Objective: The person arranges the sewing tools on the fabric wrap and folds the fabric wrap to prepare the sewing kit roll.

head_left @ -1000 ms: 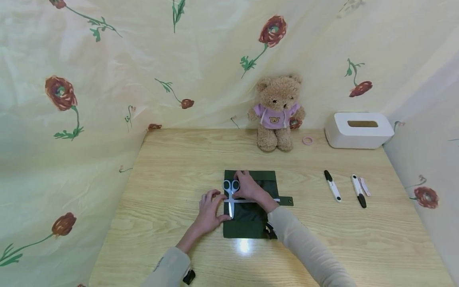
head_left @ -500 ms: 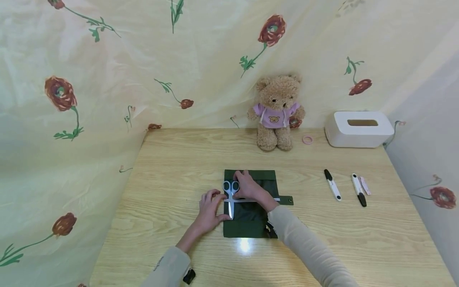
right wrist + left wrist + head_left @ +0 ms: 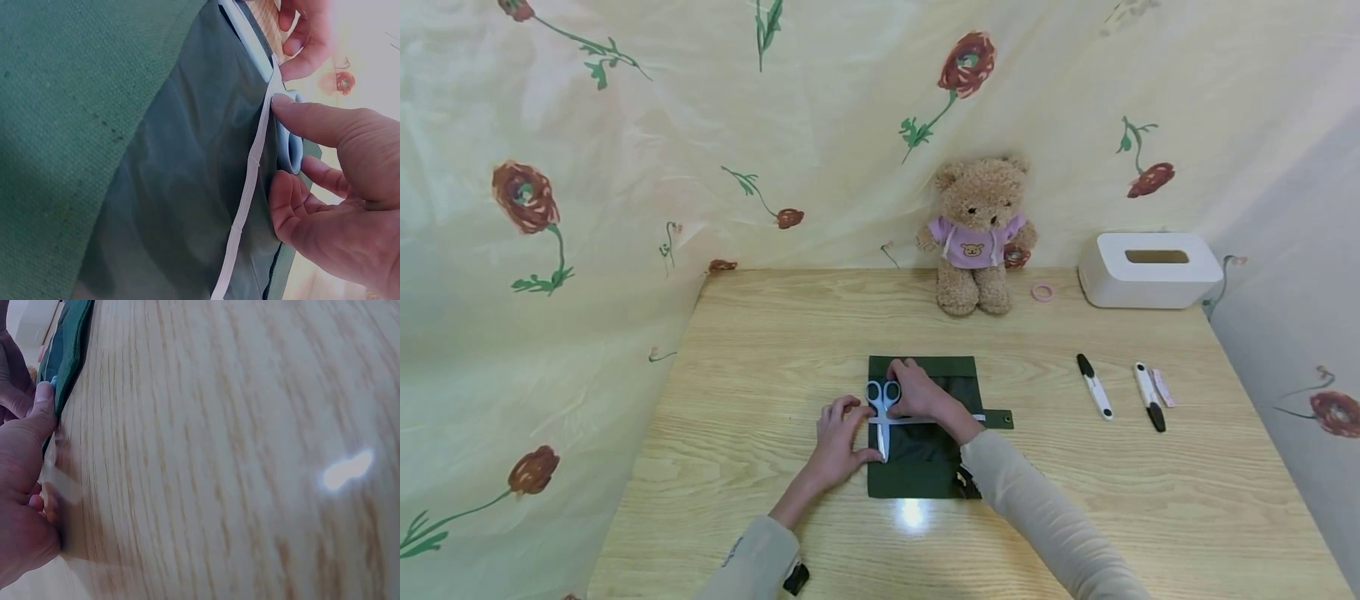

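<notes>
A pair of scissors (image 3: 883,440) with pale handles lies along the left side of an unrolled dark green pouch (image 3: 925,481), blades toward the person. A white elastic band (image 3: 921,420) crosses over the scissors. My right hand (image 3: 920,392) holds the scissors by the handle, its thumb on the pale loop (image 3: 289,150) in the right wrist view. The left hand (image 3: 837,437) rests at the pouch's left edge, fingers spread. Its index finger touches the band's end and its thumb (image 3: 44,400) presses near the blade tips.
Two white-and-black tools (image 3: 1096,388) (image 3: 1151,398) and a small pink strip (image 3: 1162,389) lie to the right. Behind stand a teddy bear (image 3: 973,242), a pink ring (image 3: 1042,292) and a white tissue box (image 3: 1150,287). A snap tab (image 3: 999,419) sticks out from the pouch's right side.
The scissors have slid slightly toward the person under the elastic band, with the right hand moving along. The left hand has stayed in place.
</notes>
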A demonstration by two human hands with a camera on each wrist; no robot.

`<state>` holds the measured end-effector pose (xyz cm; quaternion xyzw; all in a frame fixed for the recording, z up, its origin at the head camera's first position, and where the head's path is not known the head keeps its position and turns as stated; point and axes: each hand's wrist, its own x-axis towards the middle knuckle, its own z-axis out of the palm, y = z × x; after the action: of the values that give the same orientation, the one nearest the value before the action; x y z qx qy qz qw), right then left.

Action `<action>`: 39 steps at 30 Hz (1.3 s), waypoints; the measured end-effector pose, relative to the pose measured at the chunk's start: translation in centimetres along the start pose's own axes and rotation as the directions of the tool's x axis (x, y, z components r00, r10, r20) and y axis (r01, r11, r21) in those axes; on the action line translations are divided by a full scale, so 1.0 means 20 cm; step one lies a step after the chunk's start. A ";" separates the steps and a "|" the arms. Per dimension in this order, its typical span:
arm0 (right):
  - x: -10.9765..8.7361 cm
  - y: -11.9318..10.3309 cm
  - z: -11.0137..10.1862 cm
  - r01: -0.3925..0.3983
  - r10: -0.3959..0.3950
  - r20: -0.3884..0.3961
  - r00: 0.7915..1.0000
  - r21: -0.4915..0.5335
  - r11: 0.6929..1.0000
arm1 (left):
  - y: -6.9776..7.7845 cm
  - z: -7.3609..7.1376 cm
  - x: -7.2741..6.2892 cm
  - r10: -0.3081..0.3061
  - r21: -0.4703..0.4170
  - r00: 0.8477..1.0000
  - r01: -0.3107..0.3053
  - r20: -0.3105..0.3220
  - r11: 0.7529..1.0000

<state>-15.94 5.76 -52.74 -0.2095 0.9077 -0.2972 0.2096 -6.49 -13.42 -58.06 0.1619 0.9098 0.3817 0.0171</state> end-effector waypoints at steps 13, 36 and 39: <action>-0.04 0.05 -0.02 0.042 -0.040 -0.028 0.999 0.048 0.998 | 0.01 0.02 0.00 0.028 -0.003 0.999 -0.028 0.016 1.000; -0.74 1.03 -0.73 -0.233 0.223 -0.358 0.907 0.014 0.972 | 0.14 0.05 0.03 0.076 0.066 0.991 -0.069 -0.112 0.995; -0.77 1.05 -0.74 -0.263 0.256 -0.313 0.915 0.021 0.964 | 0.14 0.06 0.03 0.065 0.076 0.995 -0.060 -0.070 0.995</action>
<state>-16.18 35.70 -51.12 -0.0397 0.9523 -0.2862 0.0986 -6.11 -10.57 -56.88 0.1767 0.9178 0.3539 -0.0340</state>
